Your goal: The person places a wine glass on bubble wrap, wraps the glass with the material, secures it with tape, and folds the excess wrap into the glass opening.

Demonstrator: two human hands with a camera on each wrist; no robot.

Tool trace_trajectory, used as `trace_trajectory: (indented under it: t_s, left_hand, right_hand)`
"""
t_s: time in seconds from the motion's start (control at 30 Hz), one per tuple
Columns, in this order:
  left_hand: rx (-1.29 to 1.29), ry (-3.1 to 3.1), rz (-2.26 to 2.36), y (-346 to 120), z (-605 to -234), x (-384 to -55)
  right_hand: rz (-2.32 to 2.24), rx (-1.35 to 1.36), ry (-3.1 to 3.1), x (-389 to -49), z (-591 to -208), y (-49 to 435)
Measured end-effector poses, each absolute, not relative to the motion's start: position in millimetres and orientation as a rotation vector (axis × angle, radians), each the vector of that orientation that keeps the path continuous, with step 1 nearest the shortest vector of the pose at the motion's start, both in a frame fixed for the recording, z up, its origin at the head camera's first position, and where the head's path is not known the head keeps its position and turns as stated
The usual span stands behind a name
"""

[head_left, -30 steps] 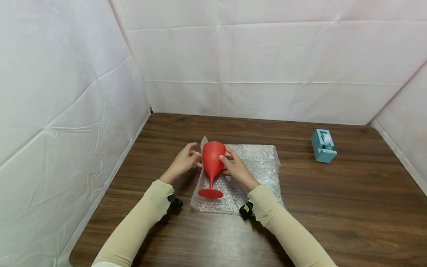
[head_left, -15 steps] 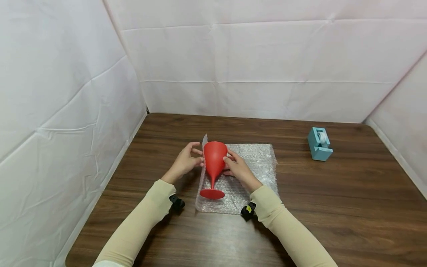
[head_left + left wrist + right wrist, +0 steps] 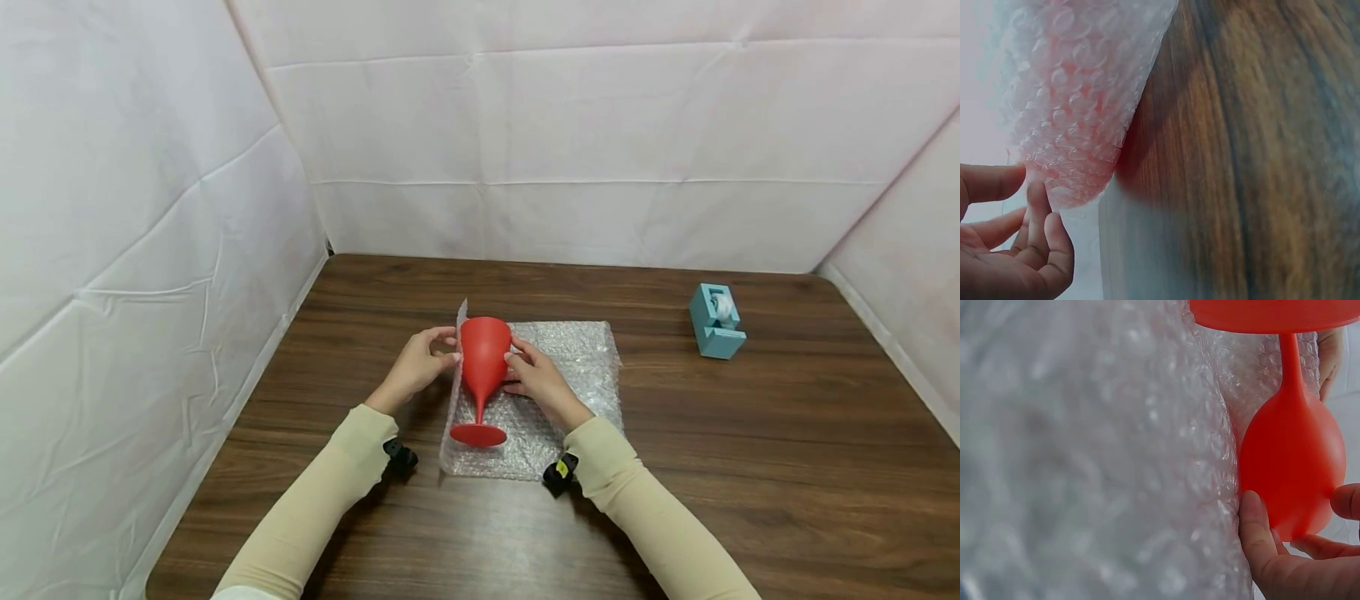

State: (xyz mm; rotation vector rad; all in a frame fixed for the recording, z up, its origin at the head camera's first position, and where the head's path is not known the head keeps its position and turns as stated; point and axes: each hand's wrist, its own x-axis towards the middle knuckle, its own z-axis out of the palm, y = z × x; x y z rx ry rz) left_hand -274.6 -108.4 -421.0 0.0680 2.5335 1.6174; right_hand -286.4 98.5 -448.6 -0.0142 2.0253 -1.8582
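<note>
A red goblet (image 3: 484,354) lies on a sheet of bubble wrap (image 3: 573,358), its foot toward the person. My right hand (image 3: 538,379) grips the bowl from the right; in the right wrist view its thumb and fingers sit around the red bowl (image 3: 1294,456). At the left, my left hand (image 3: 420,365) pinches the wrap's raised left edge, which stands against the goblet's side. The left wrist view shows thumb and fingers closed on the bubble wrap (image 3: 1079,94), with red showing through it.
A blue tape dispenser (image 3: 717,323) stands at the back right of the dark wooden table (image 3: 750,467). White cloth walls (image 3: 570,125) enclose the table at the back and both sides.
The wrap's left edge has been raised from the table up against the goblet by the left hand. The right hand keeps its grip on the bowl.
</note>
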Motion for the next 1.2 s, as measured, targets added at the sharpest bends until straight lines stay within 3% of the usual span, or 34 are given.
trace_trajectory:
  t_s: [1.2]
  left_hand:
    - [0.077,2.355,1.624,-102,-430,-278]
  right_hand:
    - [-1.905,0.037,1.916,-286,-453,115]
